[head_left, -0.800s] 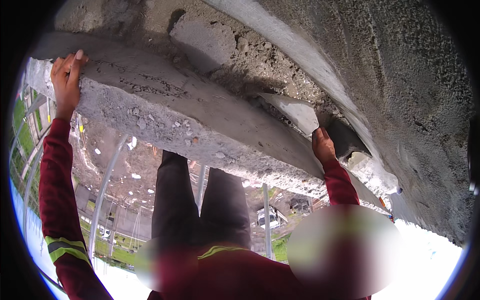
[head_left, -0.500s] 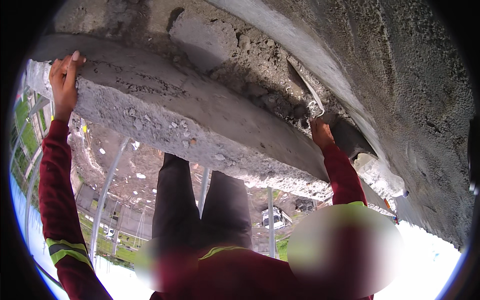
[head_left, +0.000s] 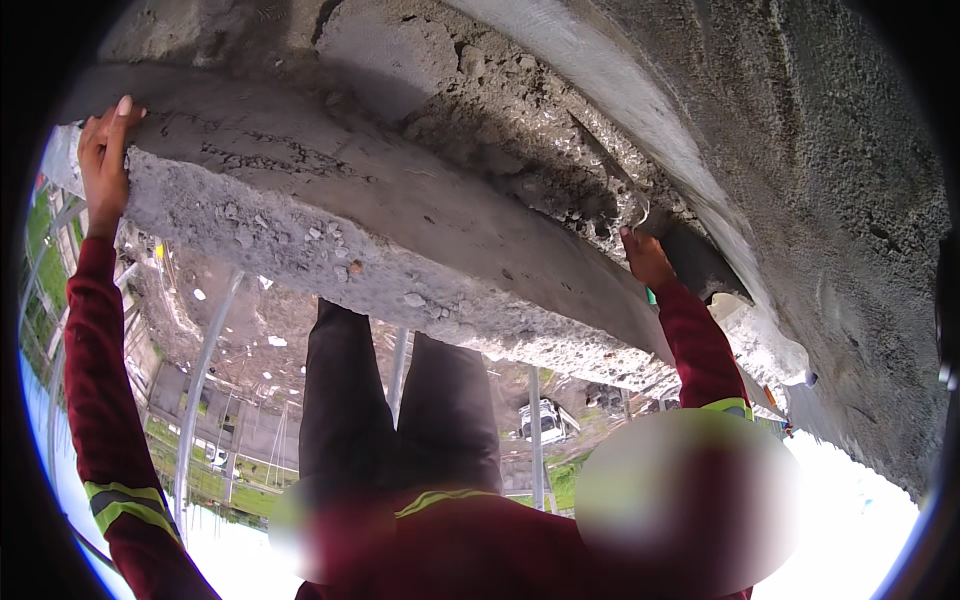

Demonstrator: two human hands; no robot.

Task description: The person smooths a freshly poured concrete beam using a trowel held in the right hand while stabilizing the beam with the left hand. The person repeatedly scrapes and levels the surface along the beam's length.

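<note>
My left hand (head_left: 104, 165) rests at the far left on the edge of a rough grey concrete ledge (head_left: 400, 205). Its fingers lie over the top, and it holds nothing. On the right, my right hand (head_left: 648, 258) is closed around a trowel, whose green handle end (head_left: 651, 296) peeks out by the wrist. The trowel's thin blade (head_left: 598, 148) points away from me, seen nearly edge-on against the crumbly mortar and debris (head_left: 500, 125) in the recess behind the ledge. Most of the handle is hidden by my fingers.
A large rough concrete wall (head_left: 810, 180) rises at the right. Loose chips (head_left: 415, 299) lie along the ledge's broken near face. Metal poles (head_left: 205, 385) stand below, with the ground and a white vehicle (head_left: 542, 420) far down. A pale lump (head_left: 755, 340) sits beside my right forearm.
My right hand has turned and shifted slightly right and nearer, tilting the trowel so its blade shows thinner and its green handle end appears. The view has shifted slightly; my left hand stays on the ledge.
</note>
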